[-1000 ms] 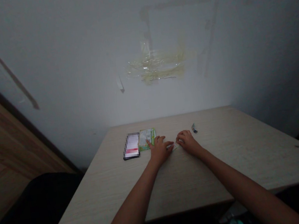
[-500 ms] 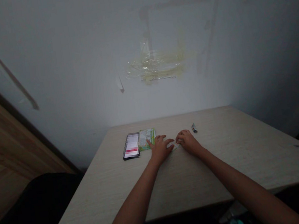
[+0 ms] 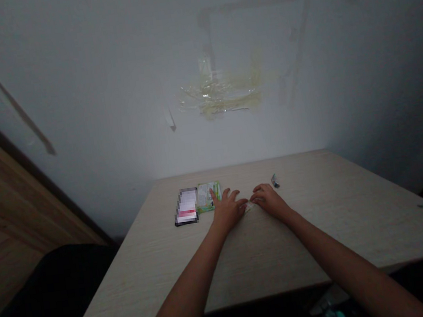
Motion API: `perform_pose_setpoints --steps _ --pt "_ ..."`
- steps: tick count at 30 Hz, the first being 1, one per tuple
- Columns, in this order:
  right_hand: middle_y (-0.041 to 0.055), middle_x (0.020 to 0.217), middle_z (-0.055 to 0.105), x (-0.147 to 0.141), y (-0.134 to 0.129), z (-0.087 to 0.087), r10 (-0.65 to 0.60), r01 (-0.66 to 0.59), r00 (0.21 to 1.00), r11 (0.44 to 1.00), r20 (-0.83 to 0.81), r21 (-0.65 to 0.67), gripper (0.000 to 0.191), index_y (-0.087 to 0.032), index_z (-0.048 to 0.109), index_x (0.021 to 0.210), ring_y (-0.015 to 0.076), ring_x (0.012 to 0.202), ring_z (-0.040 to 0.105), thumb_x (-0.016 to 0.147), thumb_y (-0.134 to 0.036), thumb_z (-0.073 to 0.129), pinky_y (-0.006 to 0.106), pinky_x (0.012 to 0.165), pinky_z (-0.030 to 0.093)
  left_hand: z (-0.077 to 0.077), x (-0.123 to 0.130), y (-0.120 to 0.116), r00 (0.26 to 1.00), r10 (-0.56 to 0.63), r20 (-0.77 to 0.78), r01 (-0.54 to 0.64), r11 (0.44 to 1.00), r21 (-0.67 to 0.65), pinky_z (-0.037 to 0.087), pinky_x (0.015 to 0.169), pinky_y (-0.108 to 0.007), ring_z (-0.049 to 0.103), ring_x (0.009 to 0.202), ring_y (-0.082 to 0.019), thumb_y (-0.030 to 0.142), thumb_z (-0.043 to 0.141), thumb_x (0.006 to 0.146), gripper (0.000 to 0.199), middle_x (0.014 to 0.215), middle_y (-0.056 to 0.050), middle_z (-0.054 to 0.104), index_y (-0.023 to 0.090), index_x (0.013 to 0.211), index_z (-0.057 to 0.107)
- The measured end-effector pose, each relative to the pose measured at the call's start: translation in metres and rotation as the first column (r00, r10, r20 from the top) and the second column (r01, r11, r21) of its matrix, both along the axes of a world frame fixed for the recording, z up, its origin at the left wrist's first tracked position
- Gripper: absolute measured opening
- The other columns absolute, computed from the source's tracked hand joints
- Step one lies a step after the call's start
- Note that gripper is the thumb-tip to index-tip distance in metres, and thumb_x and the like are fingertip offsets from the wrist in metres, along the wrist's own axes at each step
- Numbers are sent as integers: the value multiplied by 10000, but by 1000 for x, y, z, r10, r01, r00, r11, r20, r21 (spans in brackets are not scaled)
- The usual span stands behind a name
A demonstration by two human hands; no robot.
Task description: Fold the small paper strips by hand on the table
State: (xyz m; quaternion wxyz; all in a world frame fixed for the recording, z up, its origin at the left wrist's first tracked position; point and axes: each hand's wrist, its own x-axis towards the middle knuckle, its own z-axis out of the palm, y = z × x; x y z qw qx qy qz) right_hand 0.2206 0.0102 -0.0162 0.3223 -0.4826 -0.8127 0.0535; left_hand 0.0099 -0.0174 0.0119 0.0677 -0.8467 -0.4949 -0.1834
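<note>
A dim room with a bare grey wall fills the upper frame; yellowed tape residue (image 3: 222,94) clings to it at centre, and a wooden panel slants down the left edge. Below, a pale wood-grain surface (image 3: 322,227) spreads across the lower middle of the head view.

Both forearms reach up from the bottom edge to the middle of the frame. The left hand (image 3: 228,212) lies palm-down, fingers spread flat and open, its index finger over the lower corner of a green-edged packet (image 3: 207,195). The right hand (image 3: 269,200) rests just beside it, fingers loosely curled and pressed down. Between the two sets of fingertips sits a small white scrap of paper (image 3: 247,207), touched from both sides; whether either hand pinches it cannot be told.

Compared with a second ago, both hands have crept slightly up-frame and the left fingers have splayed wider, while the scrap lies where it did.

A phone (image 3: 186,207) lies left of the packet, and a small dark object (image 3: 275,181) sits near the right hand.
</note>
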Motion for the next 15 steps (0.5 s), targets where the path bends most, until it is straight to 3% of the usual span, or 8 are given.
perform_pose_setpoints --steps 4,10,15 --pt "105 1106 651 -1 0 -2 -3 3 1000 999 23 39 141 -229 795 907 251 1114 548 863 -204 664 392 1010 438 -3 0 0 1000 1 -5 -1 1000 13 -124 1105 -770 389 1378 -332 423 542 943 262 1399 15 590 472 1152 692" --pt "93 1076 653 -3 -3 6 -15 7 989 998 149 55 159 -230 788 908 237 1108 531 884 -179 639 371 971 452 -12 -1 4 999 -18 30 16 998 52 -8 1065 -837 457 1315 -312 423 538 950 255 1376 14 607 471 1160 675" --pt "89 1079 650 -4 -5 13 -28 18 960 999 280 36 149 -221 768 918 226 1105 528 897 -192 623 352 966 434 -9 -2 2 999 -33 10 32 996 79 -5 1064 -838 467 1298 -322 421 518 960 256 1338 8 633 469 1147 685"
